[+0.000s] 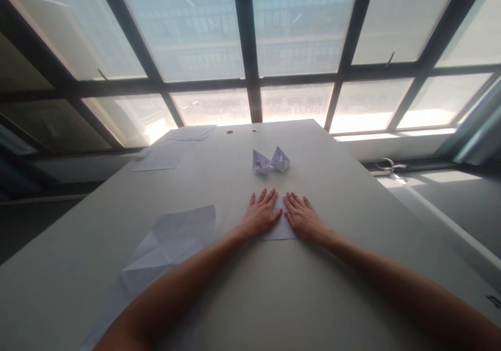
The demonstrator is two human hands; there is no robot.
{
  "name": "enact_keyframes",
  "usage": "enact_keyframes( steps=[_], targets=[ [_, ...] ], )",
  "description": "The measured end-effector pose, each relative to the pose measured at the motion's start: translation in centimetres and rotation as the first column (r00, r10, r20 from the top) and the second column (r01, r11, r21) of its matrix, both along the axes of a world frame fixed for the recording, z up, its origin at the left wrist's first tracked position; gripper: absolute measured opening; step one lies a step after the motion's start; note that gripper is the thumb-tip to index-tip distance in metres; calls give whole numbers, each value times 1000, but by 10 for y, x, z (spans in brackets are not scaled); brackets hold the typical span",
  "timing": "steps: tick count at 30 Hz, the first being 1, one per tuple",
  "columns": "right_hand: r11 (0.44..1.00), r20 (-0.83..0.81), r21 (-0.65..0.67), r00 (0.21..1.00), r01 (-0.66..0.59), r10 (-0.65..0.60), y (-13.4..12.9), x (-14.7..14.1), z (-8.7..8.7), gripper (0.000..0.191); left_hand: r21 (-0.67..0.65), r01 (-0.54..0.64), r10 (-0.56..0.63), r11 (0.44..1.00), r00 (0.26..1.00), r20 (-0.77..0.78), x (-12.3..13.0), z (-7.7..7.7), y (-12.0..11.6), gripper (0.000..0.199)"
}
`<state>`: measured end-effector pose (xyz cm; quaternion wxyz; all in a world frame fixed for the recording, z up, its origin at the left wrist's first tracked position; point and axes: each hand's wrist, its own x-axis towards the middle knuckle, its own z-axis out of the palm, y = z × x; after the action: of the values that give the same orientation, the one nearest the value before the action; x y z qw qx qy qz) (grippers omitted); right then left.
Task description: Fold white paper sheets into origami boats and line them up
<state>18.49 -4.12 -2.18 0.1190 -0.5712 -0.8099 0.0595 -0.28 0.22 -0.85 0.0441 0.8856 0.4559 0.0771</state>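
Note:
A white sheet of paper (280, 229) lies flat on the white table (250, 299), partly covered by both hands. My left hand (261, 213) rests palm down on its left side with the fingers spread. On the right side of the sheet lies my right hand (303, 215), also flat and with fingers apart. Just beyond the hands stand two small folded paper shapes (260, 162) (281, 160) with pointed tips, side by side and touching or nearly so.
A large creased sheet (168, 241) lies at the left, partly under my left forearm. More papers (164, 155) are at the table's far left. Windows (293, 27) rise beyond the far edge. A whitish ring-shaped object (385, 166) sits off the table at the right.

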Motion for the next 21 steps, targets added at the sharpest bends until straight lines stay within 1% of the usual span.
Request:
enact_keyframes(
  steps=[3, 6, 8, 9, 11, 14, 21],
  targets=[
    [1000, 2, -5, 1000, -16, 16, 0, 0, 2, 59, 31, -21, 20, 999, 999, 26, 0, 1, -1, 61],
    [999, -2, -9, 999, -44, 44, 2, 4, 5, 59, 57, 67, -69, 996, 997, 43, 0, 2, -3, 55],
    [996, -8, -14, 996, -93, 92, 5, 8, 6, 59, 42, 127, -128, 991, 991, 40, 0, 2, -5, 57],
    [993, -11, -14, 993, -117, 117, 6, 10, 6, 60, 27, 138, -138, 990, 990, 33, 1, 1, -5, 59],
    [990, -9, -6, 990, -144, 144, 8, 12, 7, 62, -3, 129, -129, 992, 992, 15, 2, 1, -5, 64],
    [991, 3, 14, 991, -136, 136, 8, 13, 6, 63, -27, 113, -113, 993, 994, -13, 3, 0, -5, 68],
    [981, 4, 2, 981, -196, 196, -4, 16, 9, 64, -41, 84, -87, 996, 994, -68, 1, 1, -3, 67]
  ],
)
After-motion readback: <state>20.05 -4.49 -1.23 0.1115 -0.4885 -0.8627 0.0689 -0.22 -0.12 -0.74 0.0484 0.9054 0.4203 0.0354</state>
